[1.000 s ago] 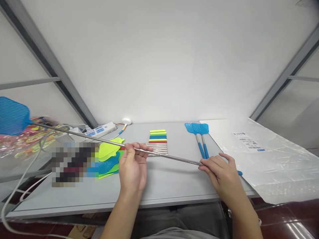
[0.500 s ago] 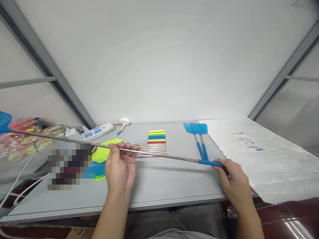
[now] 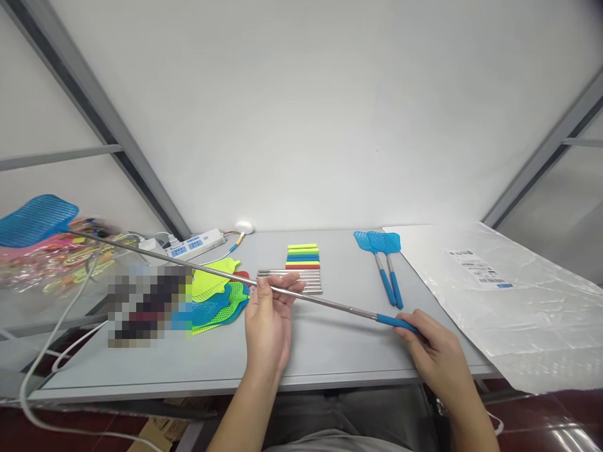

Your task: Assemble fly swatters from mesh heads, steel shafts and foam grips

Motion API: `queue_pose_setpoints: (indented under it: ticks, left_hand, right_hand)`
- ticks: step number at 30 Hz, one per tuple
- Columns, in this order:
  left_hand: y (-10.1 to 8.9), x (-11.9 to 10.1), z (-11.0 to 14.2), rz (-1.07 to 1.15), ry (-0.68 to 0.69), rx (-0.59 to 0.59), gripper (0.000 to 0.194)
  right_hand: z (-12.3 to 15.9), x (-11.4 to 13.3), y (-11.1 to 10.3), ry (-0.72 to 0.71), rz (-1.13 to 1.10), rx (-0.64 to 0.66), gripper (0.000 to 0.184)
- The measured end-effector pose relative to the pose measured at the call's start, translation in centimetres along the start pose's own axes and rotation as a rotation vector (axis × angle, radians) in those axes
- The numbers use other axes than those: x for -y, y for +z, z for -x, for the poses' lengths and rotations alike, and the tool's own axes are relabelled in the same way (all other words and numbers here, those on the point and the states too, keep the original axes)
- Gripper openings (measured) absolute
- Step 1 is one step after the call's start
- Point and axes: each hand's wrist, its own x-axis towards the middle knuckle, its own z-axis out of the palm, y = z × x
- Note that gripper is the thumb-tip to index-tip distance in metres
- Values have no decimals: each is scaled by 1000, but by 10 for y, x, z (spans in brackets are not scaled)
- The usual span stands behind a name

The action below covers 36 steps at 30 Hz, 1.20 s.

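Note:
I hold a long fly swatter with a thin metal telescopic rod (image 3: 325,302) stretched across the table. My right hand (image 3: 436,355) is closed on its blue grip (image 3: 393,322) near the table's front edge. My left hand (image 3: 268,317) pinches the rod near its middle with fingertips. The swatter's blue mesh head (image 3: 35,220) reaches far out to the left, beyond the table. Behind my left hand lie a row of collapsed metal rods (image 3: 294,280) and a stack of coloured grips (image 3: 303,256).
Two finished blue swatters (image 3: 384,263) lie at the back right. Green, blue and red mesh heads (image 3: 217,295) are piled to the left. A power strip (image 3: 195,243) and cables sit at the back left. Clear plastic bags (image 3: 499,295) cover the right side.
The rod has swung so the blue head rises back into view at the left. My left hand slid rightward along the rod. My right hand keeps its hold on the blue grip.

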Motion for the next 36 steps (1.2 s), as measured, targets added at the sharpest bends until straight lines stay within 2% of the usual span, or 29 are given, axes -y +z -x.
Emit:
queue_pose_setpoints:
  ticks: [7, 12, 15, 19, 23, 25, 28, 30, 33, 36]
  left_hand:
    - [7, 1, 10, 16, -25, 44, 33]
    - [22, 21, 31, -10, -202, 198, 34]
    - [28, 32, 40, -9, -266, 251, 34]
    - [30, 34, 45, -56, -291, 297, 34]
    - [23, 25, 38, -143, -319, 368, 34]
    - [15, 15, 26, -91, -265, 315, 37]
    - [-2, -4, 0, 32, -101, 114, 38]
    - [-13, -18, -18, 65, -10, 3, 32]
    - [-26, -38, -34, 151, 7, -102, 26]
    - [-30, -51, -36, 353, -13, -101, 40]
  right_hand:
    - [0, 6, 1, 1, 10, -18, 19]
    - [-5, 25, 13, -82, 1, 2, 18]
    - [-8, 33, 18, -80, 12, -3, 17]
    - [-8, 31, 17, -52, -7, -20, 18]
    - [-4, 21, 14, 20, -58, 2, 20]
    - [-3, 15, 11, 55, -61, 12, 22]
    - [0, 5, 3, 91, -43, 31, 24]
    - [1, -3, -3, 105, -15, 44, 24]
    - [3, -12, -9, 103, 16, 46, 20]
    - [3, -17, -9, 42, 61, 20, 18]
